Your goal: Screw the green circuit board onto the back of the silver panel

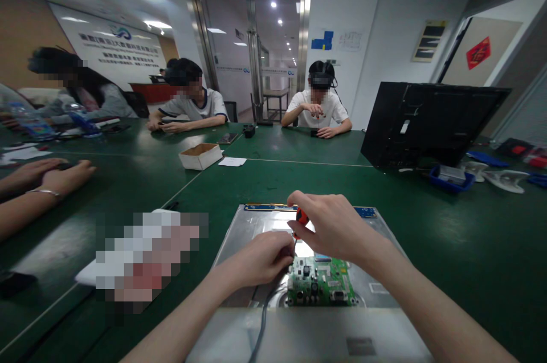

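My right hand [335, 229] grips the red-and-black handle of a screwdriver [301, 217], held upright with its shaft pointing down. Close beside the shaft is my left hand [267, 256], its fingers curled together; what they pinch is hidden. Below both hands lies a silver metal display panel [234, 242], with a blue circuit strip [366, 212] along its far edge. A green circuit board [320, 282] sits on the panel, just under my hands. The screwdriver's tip cannot be made out. A grey cable [261, 326] runs from near my left hand towards me.
A black monitor [427, 123] stands at right, near a blue tray [452, 179]. An open white box [200, 156] and a paper [232, 162] lie ahead on the green table [282, 178]. A co-worker's hands [64, 178] rest at left; other people sit across.
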